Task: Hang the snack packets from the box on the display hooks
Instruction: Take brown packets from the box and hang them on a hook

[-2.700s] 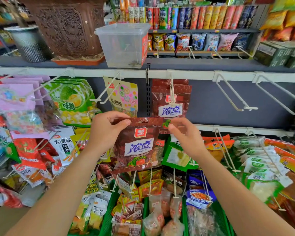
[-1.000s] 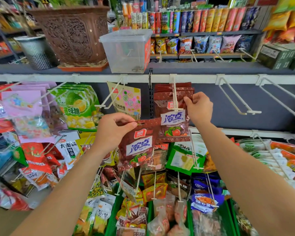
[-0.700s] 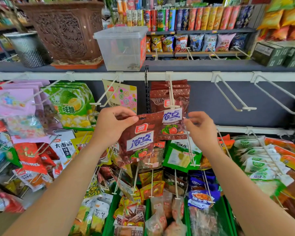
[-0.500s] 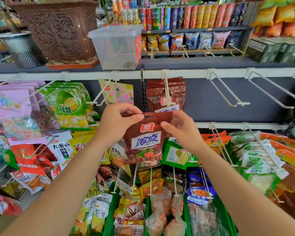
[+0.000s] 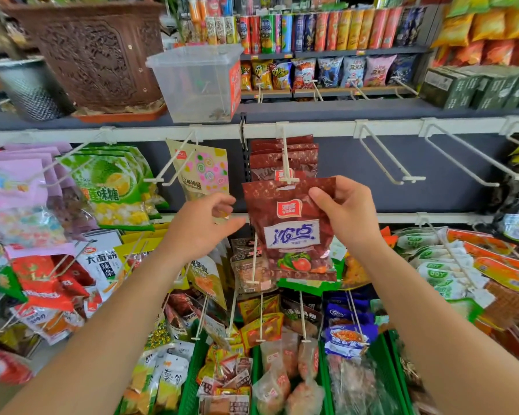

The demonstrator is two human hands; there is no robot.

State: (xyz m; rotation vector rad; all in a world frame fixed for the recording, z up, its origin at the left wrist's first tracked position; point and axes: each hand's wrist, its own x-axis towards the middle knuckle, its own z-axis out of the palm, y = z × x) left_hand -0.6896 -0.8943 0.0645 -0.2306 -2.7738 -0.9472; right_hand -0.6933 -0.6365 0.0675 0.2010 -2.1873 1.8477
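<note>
Snack packet [image 5: 294, 232] pinched in right hand [image 5: 348, 214] just below hook [image 5: 286, 157]; left hand [image 5: 201, 226] loose, empty.

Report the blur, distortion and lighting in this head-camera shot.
Head view: sharp at centre, where the label of the brown packet in the right hand reads clearly; head view, bottom right: the bagged goods smear into blur; head view, top: the white shelf rail bows slightly from the wide-angle lens; lighting soft and even, no hard shadows.
</note>
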